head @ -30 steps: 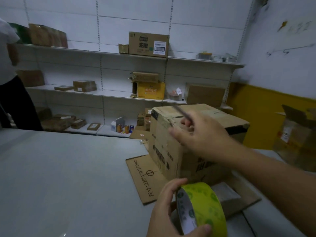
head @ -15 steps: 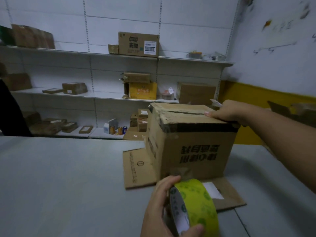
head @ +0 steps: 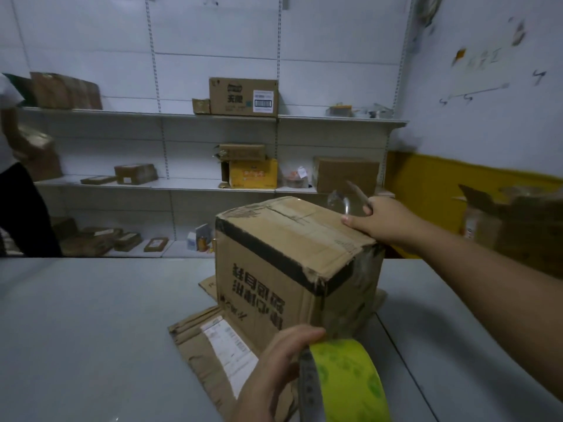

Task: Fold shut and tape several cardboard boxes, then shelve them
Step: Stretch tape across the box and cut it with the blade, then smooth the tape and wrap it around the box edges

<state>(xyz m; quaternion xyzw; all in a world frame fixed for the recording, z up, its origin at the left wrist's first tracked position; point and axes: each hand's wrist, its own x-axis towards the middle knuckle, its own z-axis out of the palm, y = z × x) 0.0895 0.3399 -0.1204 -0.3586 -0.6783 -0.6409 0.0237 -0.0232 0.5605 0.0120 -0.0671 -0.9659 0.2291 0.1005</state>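
Observation:
A closed brown cardboard box (head: 274,239) with upside-down black print stands on a flattened cardboard sheet (head: 207,345) on the grey table (head: 91,330). One of its corners points toward me. My right hand (head: 387,220) rests on the box's far right top edge, thumb on the flap. Its fingers are curled round a thin tool (head: 358,191), and a curl of clear tape shows beside it. Near the bottom edge, my left hand (head: 274,376) grips a yellow-green tape roll (head: 344,382) upright, just in front of the box.
White wall shelves (head: 182,117) behind the table carry several cardboard boxes, one with a barcode label (head: 243,97). A person (head: 18,202) stands at the far left holding a box. An open brown box (head: 518,226) sits at the right by the yellow wall band.
My right hand went from in front of the box to its far right top edge. The box has turned, so a corner now faces me. The tape roll stays in my left hand.

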